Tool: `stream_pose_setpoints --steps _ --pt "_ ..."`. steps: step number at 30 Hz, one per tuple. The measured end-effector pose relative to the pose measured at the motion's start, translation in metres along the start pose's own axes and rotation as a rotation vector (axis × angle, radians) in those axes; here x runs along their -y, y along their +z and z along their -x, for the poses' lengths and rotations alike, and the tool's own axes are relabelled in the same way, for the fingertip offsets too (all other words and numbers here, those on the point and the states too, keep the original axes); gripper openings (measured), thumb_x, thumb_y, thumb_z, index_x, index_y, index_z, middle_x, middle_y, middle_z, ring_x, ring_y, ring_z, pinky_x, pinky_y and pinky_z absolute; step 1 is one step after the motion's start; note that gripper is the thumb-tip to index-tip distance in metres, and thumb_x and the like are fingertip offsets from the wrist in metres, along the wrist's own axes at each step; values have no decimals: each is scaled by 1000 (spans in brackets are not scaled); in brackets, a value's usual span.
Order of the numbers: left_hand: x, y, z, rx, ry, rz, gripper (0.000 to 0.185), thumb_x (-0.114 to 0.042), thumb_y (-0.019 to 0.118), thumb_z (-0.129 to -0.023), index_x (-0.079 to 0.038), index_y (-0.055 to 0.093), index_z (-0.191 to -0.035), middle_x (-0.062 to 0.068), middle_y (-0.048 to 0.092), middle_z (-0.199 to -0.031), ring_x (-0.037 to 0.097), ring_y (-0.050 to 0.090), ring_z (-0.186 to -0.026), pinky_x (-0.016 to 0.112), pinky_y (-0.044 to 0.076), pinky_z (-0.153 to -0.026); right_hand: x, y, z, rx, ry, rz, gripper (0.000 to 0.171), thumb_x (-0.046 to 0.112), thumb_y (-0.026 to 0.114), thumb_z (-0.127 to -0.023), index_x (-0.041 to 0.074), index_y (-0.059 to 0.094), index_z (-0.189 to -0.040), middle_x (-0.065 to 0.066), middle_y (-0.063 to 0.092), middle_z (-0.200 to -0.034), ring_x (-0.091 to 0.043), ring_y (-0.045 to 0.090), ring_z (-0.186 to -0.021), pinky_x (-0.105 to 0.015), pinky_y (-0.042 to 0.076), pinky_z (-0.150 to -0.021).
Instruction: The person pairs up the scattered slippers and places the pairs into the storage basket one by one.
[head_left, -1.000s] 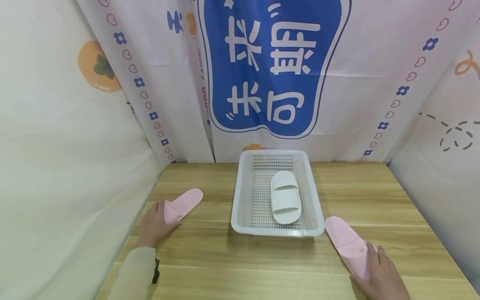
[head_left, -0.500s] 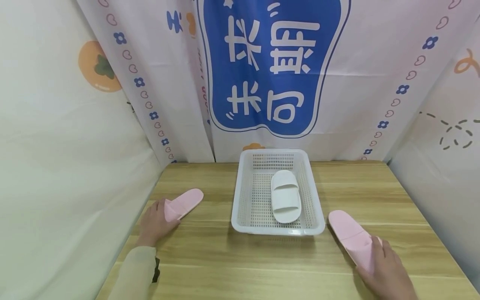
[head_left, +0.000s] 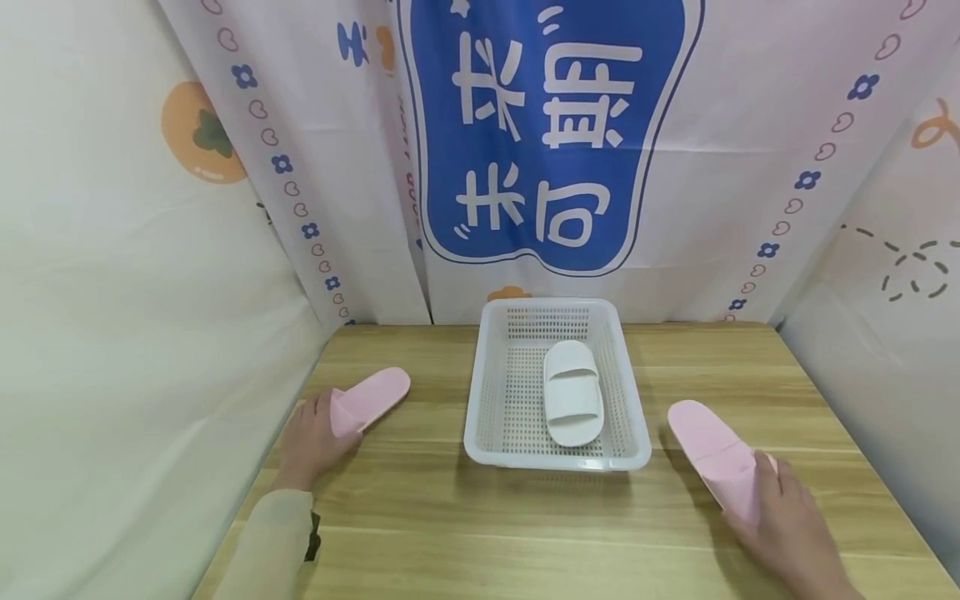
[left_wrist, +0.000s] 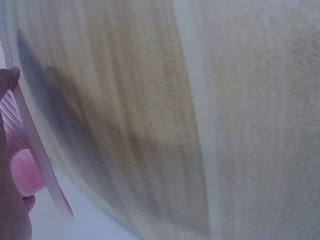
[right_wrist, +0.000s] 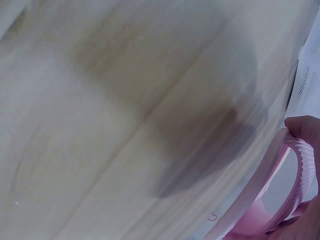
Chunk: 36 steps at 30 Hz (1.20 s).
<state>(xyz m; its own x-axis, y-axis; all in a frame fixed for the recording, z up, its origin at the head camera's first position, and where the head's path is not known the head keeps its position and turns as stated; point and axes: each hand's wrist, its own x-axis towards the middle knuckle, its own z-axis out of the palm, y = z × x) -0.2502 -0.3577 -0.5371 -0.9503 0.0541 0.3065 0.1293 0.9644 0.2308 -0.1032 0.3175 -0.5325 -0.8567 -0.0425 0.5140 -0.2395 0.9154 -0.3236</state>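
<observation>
My left hand [head_left: 321,429] grips the heel end of a pink slipper [head_left: 372,397] at the table's left side; the left wrist view shows that pink slipper [left_wrist: 22,150] raised, with its shadow on the wood. My right hand [head_left: 768,492] grips the heel end of a second pink slipper [head_left: 708,450] to the right of a white perforated basket [head_left: 555,461]. In the right wrist view this pink slipper [right_wrist: 282,197] hangs above its shadow, my thumb [right_wrist: 306,128] on its edge. A white slipper [head_left: 572,392] lies inside the basket.
The wooden table [head_left: 465,521] is closed in by printed fabric walls on the left [head_left: 150,275], back [head_left: 540,150] and right [head_left: 885,292]. The basket stands at the centre back. A corner of the basket [right_wrist: 310,75] shows in the right wrist view.
My right hand has carried its pink slipper up and away from me, a little to the right. The left hand and its slipper have barely shifted.
</observation>
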Motion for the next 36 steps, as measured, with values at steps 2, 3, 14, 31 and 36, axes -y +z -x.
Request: stream_pose_setpoints --steps 2,3,14,31,36 --pt "-2 -1 -2 -16 10 6 91 -39 78 -69 6 38 -138 31 48 -126 48 50 -106 60 42 -90 -1 -1 -2 -10 -9 5 96 19 82 -51 -14 40 -131 -38 46 -114 -54 50 -88 -67 42 -69" --pt "-3 -1 -2 -23 14 11 91 -39 78 -70 6 39 -138 31 47 -127 48 49 -106 60 42 -90 -1 -2 -4 -15 -15 8 97 19 82 -50 -14 40 -131 -39 46 -113 -55 50 -87 -67 42 -68" --pt "-16 -9 -8 -103 49 52 98 -38 84 -68 6 37 -142 31 45 -132 49 47 -112 63 39 -93 -3 -11 -15 -24 8 23 100 19 84 -51 -15 37 -133 -44 43 -117 -60 47 -88 -71 40 -67" --pt "-32 -17 -27 -329 259 -3 97 -42 87 -58 6 48 -133 30 53 -118 47 54 -101 59 48 -81 -7 -20 -32 -59 -51 18 104 17 82 -49 -11 36 -138 -43 41 -122 -60 46 -93 -71 40 -72" --pt "-36 -18 -30 -354 285 -11 98 -43 87 -57 5 49 -133 30 54 -119 47 54 -102 59 48 -81 -7 -22 -36 -64 -74 24 106 20 81 -49 -8 35 -141 -42 40 -123 -59 45 -96 -71 40 -73"
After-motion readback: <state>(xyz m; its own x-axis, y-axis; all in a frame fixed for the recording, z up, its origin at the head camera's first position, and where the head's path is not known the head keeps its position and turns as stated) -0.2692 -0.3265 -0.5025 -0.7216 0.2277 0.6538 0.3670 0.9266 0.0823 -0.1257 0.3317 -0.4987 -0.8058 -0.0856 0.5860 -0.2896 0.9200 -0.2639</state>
